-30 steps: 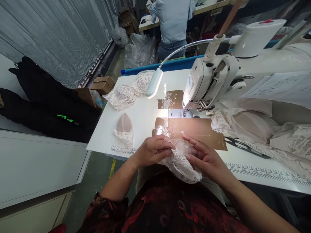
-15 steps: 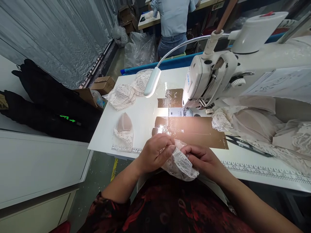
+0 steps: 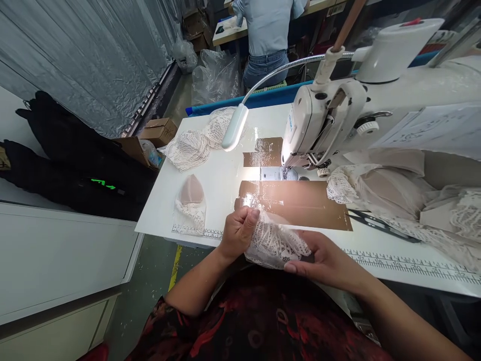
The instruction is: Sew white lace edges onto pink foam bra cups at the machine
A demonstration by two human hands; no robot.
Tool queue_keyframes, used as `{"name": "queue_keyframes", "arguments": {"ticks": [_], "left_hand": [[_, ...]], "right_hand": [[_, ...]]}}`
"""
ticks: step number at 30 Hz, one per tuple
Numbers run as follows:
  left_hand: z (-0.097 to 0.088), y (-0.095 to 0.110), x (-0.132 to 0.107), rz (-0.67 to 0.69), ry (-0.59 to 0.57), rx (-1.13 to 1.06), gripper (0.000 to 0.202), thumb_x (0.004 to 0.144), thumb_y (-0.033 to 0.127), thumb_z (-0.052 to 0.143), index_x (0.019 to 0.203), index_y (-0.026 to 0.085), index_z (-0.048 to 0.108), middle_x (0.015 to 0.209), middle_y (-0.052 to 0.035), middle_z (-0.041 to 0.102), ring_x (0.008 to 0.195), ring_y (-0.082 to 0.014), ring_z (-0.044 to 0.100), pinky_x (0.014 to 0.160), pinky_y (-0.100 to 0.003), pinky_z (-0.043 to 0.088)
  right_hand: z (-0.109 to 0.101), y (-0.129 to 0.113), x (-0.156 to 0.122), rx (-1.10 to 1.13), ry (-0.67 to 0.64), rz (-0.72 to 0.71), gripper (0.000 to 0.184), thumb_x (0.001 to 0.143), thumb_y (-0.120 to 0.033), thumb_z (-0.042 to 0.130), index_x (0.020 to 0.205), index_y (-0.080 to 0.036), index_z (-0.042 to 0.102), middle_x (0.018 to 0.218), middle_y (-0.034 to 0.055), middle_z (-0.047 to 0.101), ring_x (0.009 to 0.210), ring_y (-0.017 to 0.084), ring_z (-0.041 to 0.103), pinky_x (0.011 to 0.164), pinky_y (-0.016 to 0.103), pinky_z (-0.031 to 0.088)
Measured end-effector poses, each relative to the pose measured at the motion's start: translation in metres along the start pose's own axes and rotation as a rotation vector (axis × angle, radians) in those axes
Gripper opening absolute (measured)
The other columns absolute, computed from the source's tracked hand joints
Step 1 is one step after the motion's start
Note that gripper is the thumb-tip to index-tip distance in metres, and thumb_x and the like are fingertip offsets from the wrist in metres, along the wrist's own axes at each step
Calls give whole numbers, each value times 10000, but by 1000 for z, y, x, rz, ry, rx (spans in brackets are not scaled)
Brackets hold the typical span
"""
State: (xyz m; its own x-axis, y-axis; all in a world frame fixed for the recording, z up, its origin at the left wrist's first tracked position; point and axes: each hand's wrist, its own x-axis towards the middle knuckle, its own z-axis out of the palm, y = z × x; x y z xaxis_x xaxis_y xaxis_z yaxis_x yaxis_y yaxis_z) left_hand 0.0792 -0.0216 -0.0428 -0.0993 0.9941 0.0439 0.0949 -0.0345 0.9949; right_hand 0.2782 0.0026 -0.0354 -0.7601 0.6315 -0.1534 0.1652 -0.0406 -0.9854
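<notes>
Loosely bunched, openwork white lace [image 3: 272, 244].

Your lace piece [image 3: 276, 248] is openwork cloth, matt and rough with raised thread. The tabletop [image 3: 221, 195] before you looks smooth, with a soft sheen, and the brown sheet [image 3: 296, 203] (cardboard, by its look) shines under your light. Your sewing machine [image 3: 300, 120] wears a glossy coat; the lamp neck [image 3: 285, 67] is ribbed, shiny metal, the lamp head [image 3: 235, 128] smooth plastic by appearance.
</notes>
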Motion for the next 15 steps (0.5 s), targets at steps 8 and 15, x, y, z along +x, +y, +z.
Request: {"name": "queue_keyframes", "arguments": {"ticks": [8,15], "left_hand": [[3,2,-6,59,-143,84,478,904,500,472,571,168,387,570,40,336,535,-77,300,505,-240,252],[-7,3,5,-415,-203,-472,522,777,627,584,597,143,510,548,25,443,504,-75,396,501,-220,333]], "right_hand": [[10,4,13,208,172,77,239,792,-428,652,787,-190,640,711,12,598,666,153,536,608,263,449],[10,8,10,609,152,260,348,593,-458,800,625,-146,651,557,16,596,476,118,512,454,242,407]]}}
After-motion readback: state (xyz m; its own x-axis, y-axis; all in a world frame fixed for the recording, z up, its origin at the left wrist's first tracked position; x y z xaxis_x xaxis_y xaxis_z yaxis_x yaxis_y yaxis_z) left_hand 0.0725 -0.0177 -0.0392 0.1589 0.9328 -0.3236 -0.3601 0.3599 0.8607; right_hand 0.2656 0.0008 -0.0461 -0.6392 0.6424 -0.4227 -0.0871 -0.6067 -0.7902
